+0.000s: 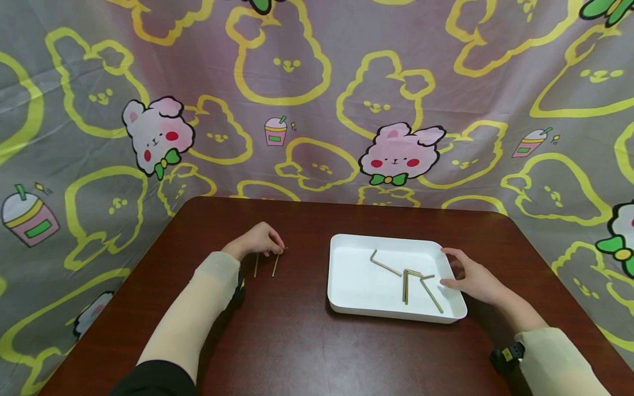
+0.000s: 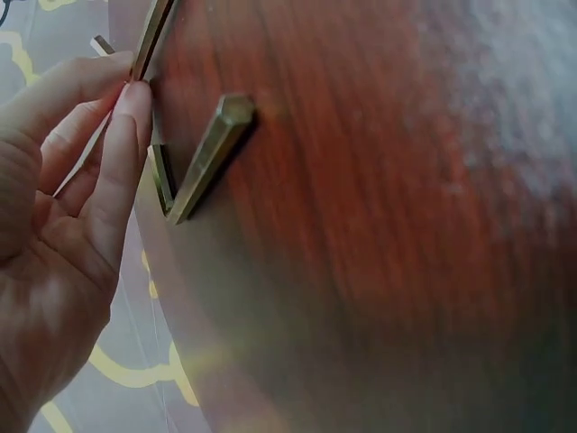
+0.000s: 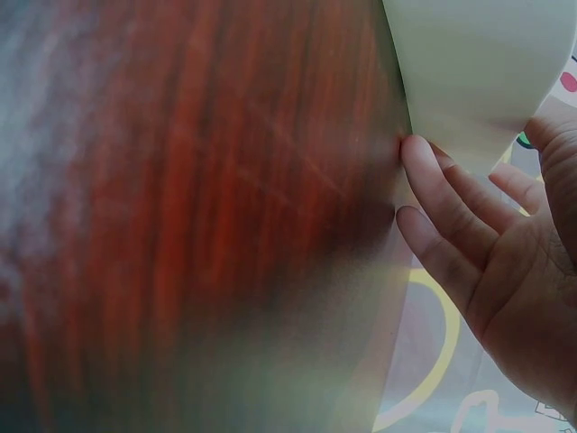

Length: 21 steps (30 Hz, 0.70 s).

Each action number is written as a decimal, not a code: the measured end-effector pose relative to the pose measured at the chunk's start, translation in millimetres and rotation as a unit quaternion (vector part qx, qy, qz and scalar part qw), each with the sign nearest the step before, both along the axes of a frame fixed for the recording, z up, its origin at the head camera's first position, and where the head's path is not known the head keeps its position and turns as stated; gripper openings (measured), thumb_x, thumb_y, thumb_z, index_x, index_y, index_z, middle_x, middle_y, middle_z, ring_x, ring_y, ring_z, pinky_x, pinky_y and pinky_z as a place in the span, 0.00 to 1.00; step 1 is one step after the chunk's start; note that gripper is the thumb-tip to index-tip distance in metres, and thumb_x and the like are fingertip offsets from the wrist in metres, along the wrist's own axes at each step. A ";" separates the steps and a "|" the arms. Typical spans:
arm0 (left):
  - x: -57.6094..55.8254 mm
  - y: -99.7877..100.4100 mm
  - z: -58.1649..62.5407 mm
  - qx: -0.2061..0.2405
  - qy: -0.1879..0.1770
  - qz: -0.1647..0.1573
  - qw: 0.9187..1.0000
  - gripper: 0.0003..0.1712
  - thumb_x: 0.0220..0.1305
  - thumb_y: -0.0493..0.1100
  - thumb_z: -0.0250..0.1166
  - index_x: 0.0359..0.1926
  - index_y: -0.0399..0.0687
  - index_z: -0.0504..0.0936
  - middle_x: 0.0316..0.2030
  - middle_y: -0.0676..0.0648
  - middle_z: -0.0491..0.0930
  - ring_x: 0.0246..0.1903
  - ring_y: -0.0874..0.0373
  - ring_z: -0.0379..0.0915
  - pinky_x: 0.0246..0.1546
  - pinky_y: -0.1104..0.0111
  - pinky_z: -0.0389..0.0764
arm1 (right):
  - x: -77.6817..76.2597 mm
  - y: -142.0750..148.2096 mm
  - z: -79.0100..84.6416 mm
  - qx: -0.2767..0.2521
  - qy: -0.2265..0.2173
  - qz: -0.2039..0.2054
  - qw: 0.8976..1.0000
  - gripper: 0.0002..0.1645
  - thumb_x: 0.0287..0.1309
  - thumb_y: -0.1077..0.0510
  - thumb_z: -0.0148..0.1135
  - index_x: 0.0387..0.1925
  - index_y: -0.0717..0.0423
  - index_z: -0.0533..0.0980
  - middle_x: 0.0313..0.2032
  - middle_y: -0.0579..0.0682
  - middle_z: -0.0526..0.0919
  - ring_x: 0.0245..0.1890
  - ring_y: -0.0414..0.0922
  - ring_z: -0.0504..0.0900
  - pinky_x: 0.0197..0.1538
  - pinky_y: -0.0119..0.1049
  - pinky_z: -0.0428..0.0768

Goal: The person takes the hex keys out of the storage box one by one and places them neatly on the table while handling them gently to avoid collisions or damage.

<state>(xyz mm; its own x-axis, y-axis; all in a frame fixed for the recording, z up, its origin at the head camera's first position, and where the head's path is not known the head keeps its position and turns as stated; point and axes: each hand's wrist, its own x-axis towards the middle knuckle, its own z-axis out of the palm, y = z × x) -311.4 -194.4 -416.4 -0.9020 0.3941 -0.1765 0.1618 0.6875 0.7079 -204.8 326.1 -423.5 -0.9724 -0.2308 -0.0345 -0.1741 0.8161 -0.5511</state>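
My left hand (image 1: 257, 240), at the left of the table, pinches a brass-coloured hex key (image 2: 151, 38) between thumb and fingertips. Its long arm (image 1: 275, 266) points toward me. Just left of it, a second L-shaped hex key (image 2: 213, 155) lies on the wood, partly covered by the hand in the head view. On the right, my right hand (image 1: 475, 279) holds the side of a white tray (image 1: 354, 305), thumb at the rim and fingers against the outer wall. Inside the tray lie several bent hex keys (image 1: 386, 264), some of them close together.
The dark brown wooden table (image 1: 297, 341) has rounded far corners. Behind it hangs a curtain (image 1: 317, 126) with rabbit and drink-cup prints, reaching round both sides. Dark wrist cameras (image 1: 507, 356) are strapped over the sleeves.
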 end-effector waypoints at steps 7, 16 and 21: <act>-0.5 2.1 -0.7 -0.017 0.008 0.007 1.000 0.02 0.54 0.34 0.72 0.30 0.39 0.88 0.25 0.49 0.84 0.20 0.58 0.76 0.23 0.67 0.79 | -0.2 -0.1 2.1 -0.004 -0.001 0.001 1.000 0.49 0.52 0.53 0.73 0.68 0.60 0.55 0.48 0.68 0.77 0.39 0.54 0.80 0.38 0.46 0.80; -1.8 2.5 -4.3 -0.023 0.007 0.025 0.999 0.02 0.53 0.35 0.73 0.28 0.39 0.88 0.23 0.49 0.83 0.21 0.58 0.76 0.23 0.68 0.79 | -1.1 0.3 -0.6 -0.004 0.002 0.003 1.000 0.50 0.52 0.52 0.74 0.68 0.61 0.55 0.47 0.67 0.77 0.38 0.53 0.80 0.36 0.45 0.80; -1.5 2.8 -4.2 -0.025 0.008 0.030 0.999 0.02 0.53 0.35 0.73 0.27 0.40 0.88 0.23 0.49 0.83 0.21 0.58 0.76 0.25 0.67 0.80 | -0.6 1.8 -1.5 -0.004 -0.001 -0.003 1.000 0.49 0.52 0.52 0.73 0.68 0.60 0.55 0.47 0.66 0.77 0.38 0.53 0.80 0.37 0.44 0.80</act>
